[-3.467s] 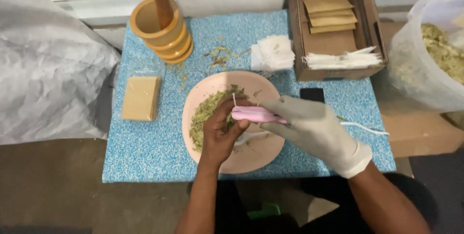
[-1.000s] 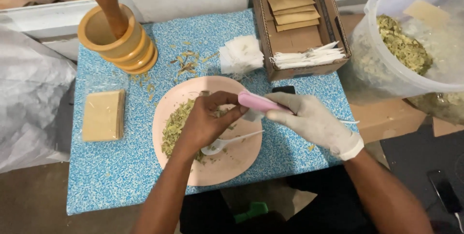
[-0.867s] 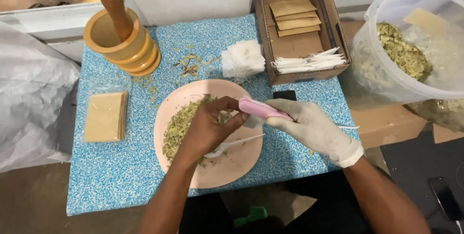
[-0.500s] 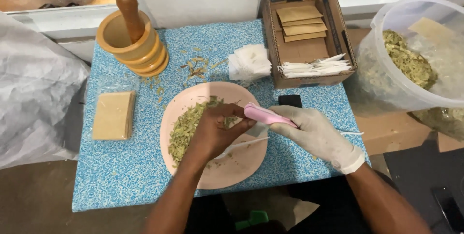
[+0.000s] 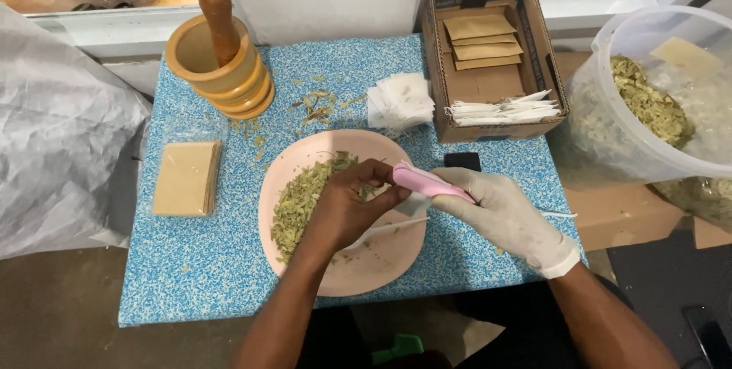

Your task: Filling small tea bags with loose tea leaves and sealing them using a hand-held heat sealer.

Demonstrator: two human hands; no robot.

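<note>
The gloved right hand (image 5: 507, 213) holds a pink tool (image 5: 427, 182). The bare left hand (image 5: 347, 209) pinches dried leaves (image 5: 301, 201) over the pink plate (image 5: 381, 255), mid-worktop (image 5: 191, 277). Filling looks underway; next needs a steady pinch.

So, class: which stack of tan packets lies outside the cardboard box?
The stack on the blue table's left side; the other packets sit inside the box.

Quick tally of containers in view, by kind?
Wooden mortar: 1
Pink plate: 1
Cardboard box: 1
Clear plastic tub: 1
Total: 4
</note>
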